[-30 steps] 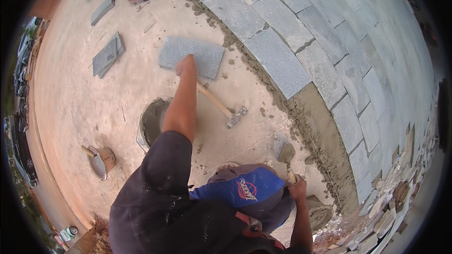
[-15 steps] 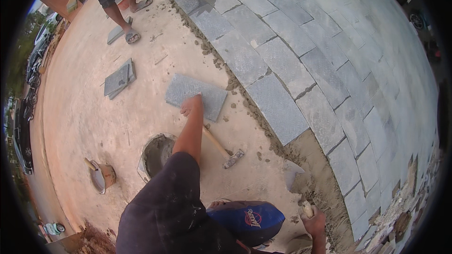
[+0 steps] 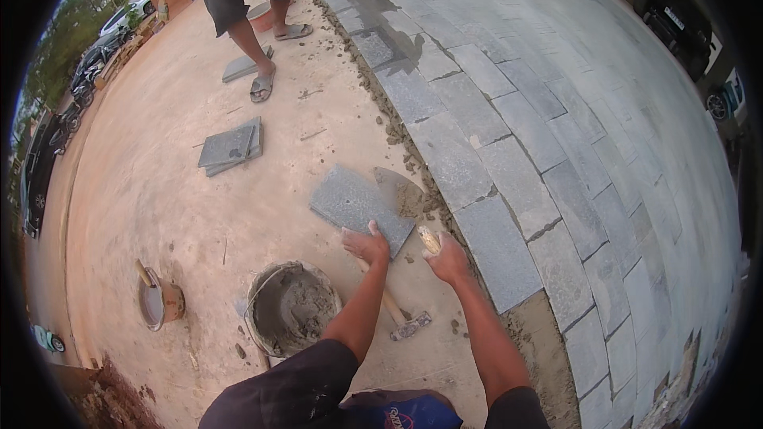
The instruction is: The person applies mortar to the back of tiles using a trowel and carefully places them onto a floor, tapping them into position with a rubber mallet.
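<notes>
My right hand (image 3: 447,258) is closed around the pale handle of a trowel (image 3: 391,182). Its blade, carrying some grey mortar, lies along the far right side of a grey paving slab (image 3: 354,202). At the slab's near edge is my left hand (image 3: 367,244), its thumb apart from the fingers, touching the stone. A hammer (image 3: 409,326) with a wooden handle rests on the ground between my forearms. Left of my left forearm stands a bucket (image 3: 296,302) part filled with wet mortar.
A smaller bucket (image 3: 161,302) with a handle sticking out stands at the left. Stacked slabs (image 3: 230,147) lie farther off, near another person's sandalled feet (image 3: 262,85). Laid paving (image 3: 493,250) covers the right side, with a bare mortar strip (image 3: 540,341) along its near edge.
My right hand has brought the trowel forward from the mortar strip to beside the slab. My left hand has shifted from the slab's middle to its near edge. The view has tilted up.
</notes>
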A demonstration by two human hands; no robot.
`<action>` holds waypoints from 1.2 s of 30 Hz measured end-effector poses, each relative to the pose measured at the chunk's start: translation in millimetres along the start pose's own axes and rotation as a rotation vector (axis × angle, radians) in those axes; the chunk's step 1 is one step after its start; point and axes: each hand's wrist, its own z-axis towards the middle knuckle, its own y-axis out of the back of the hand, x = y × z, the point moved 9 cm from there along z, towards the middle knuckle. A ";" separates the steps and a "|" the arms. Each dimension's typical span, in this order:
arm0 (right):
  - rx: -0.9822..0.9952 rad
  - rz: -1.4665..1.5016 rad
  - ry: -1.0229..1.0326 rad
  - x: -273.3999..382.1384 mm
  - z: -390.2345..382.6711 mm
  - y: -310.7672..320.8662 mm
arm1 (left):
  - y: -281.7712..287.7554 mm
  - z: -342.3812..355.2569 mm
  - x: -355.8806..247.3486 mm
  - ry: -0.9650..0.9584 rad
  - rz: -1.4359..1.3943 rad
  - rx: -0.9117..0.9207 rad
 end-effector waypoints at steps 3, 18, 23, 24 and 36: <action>-0.124 -0.056 0.114 9.0 63.3 -17.3 | -5.8 -14.5 -22.7 -0.025 0.035 0.007; 0.033 -0.012 0.032 35.8 102.8 -62.7 | 0.7 -18.4 -8.9 -0.073 0.025 -0.058; -0.080 -0.055 0.164 70.8 64.9 -47.7 | 8.5 -8.0 7.3 -0.107 -0.145 -0.057; -0.110 -0.050 0.178 78.6 55.2 -42.7 | 10.4 -5.9 11.0 -0.075 -0.204 -0.025; -0.267 0.088 0.168 147.7 -113.2 18.1 | 57.8 -36.7 1.4 0.196 -1.440 0.330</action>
